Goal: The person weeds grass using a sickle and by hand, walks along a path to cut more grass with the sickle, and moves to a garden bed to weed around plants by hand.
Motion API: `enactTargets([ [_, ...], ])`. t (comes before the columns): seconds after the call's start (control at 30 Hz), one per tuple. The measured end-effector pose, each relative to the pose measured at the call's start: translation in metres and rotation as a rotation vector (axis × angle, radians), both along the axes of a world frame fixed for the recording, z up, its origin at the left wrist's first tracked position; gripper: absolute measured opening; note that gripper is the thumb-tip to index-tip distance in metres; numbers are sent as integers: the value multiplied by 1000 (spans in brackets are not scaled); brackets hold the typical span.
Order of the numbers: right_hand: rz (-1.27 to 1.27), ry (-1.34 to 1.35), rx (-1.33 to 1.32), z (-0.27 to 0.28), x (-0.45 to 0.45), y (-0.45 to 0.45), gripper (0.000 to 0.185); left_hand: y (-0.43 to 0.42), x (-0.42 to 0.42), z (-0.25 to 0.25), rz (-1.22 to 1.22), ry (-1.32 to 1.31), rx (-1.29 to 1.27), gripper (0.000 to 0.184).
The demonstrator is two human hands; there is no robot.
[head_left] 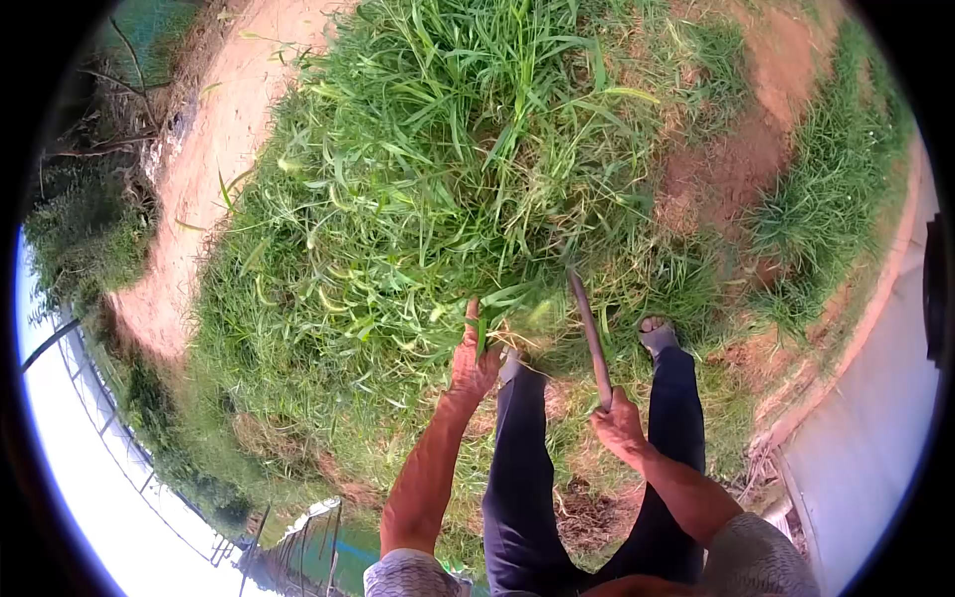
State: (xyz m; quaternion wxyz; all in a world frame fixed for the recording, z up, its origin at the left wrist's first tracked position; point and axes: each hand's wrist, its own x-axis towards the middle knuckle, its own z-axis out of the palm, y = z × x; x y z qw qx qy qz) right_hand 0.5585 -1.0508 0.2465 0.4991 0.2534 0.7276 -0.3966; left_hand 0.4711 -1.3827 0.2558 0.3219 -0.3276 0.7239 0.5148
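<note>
My right hand (619,428) is wrapped round the lower end of a brown wooden handle (592,343). The handle slants up and left into the grass, where its far end is hard to make out. My left hand (476,363) is at the near edge of the tall green grass (438,229), just left of the handle, with one finger stretched forward. Grass blades lie against that hand, and its other fingers are partly hidden. Some cut or flattened grass (527,318) lies between the left hand and the handle.
My feet in grey sandals (658,336) stand on both sides of the handle. A dirt path (239,109) runs at the left. Bare reddish soil (721,179) shows at the right, beside a pale smooth strip (865,448). Bare branches (109,149) stick out at the upper left.
</note>
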Motion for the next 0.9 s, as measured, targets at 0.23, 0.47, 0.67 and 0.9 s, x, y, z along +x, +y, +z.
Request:
enactTargets([
  [0.23, -380, 179, 27, 11, -208, -65, 10, 15, 22, -20, -276, 455, -253, 92],
  [0.47, 157, 284, -90, -40, -145, -108, 26, 55, 21, -7, -303, 266, -283, 81],
  [0.67, 470, 81, 14, 113, -54, -24, 32, 60, 7, 9, -397, 269, -402, 87],
  [0.9, 486, 4, 24, 234, 2, 19, 35, 58, -88, 8, -848, 682, -615, 83],
])
